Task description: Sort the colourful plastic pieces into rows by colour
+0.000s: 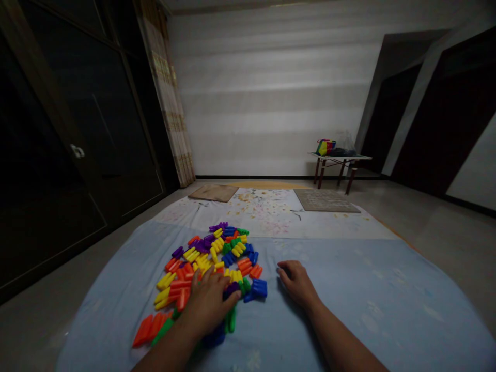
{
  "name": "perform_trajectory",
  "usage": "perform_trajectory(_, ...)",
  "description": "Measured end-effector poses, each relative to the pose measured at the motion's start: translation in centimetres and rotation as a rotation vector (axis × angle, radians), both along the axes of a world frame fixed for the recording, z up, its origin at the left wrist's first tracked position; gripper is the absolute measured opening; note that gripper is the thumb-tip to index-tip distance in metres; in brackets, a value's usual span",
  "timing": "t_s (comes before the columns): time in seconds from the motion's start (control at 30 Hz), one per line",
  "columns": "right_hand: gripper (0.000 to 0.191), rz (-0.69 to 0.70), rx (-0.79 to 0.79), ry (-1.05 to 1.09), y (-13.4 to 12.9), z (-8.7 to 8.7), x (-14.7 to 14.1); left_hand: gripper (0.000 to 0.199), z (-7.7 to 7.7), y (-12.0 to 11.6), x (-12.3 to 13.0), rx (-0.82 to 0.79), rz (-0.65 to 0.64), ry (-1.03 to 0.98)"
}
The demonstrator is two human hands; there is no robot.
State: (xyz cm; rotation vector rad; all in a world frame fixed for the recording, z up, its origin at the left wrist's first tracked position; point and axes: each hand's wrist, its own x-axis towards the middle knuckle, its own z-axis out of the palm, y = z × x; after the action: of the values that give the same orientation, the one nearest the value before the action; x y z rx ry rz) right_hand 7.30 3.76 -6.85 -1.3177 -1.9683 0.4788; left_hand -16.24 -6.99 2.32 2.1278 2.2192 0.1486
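Observation:
A loose heap of small hand-shaped plastic pieces [201, 245] in red-orange, yellow, green, blue and purple lies on the light blue cloth. My left hand [209, 297] rests palm down over the near side of this heap, fingers spread, and covers some pieces. By its thumb a purple piece [232, 289] partly shows. A blue piece [258, 290] with finger-like ends lies at the heap's right edge, between my two hands. To the right of it, my right hand [297, 281] lies on the cloth, fingers curled in and thumb close to them, with nothing visible in it.
The blue cloth [349, 289] and a white flowered one [267, 212] cover the rounded table. At its far edge lie a brown board [214, 192] and a greyish patterned board [326, 200]. Farther back, a small folding table [341, 156] holds a colourful bag [325, 147].

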Motion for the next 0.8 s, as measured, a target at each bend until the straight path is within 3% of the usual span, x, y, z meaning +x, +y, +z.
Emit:
perform_trajectory(0.13,0.029,0.004,0.004,-0.025,0.2,-0.2,0.1,0.064,-1.2,-2.8,0.2,0.046,-0.040,0.030)
perform_trajectory(0.23,0.029,0.003,0.016,-0.050,0.2,-0.2,0.0,0.071,-2.6,-3.5,0.0,0.052,-0.078,0.050)
perform_trajectory(0.37,0.028,0.013,0.035,-0.108,-0.4,0.3,-0.3,0.070,-3.6,-2.2,-0.8,0.125,-0.049,0.118)
perform_trajectory(0.53,0.026,0.017,0.067,-0.196,-1.0,0.7,-0.5,0.068,-3.3,-0.2,-1.1,0.225,0.027,0.155)
perform_trajectory(0.8,0.047,0.145,0.029,-0.271,-1.2,2.3,-2.6,0.057,-3.9,-1.4,-2.1,0.417,0.027,0.144)
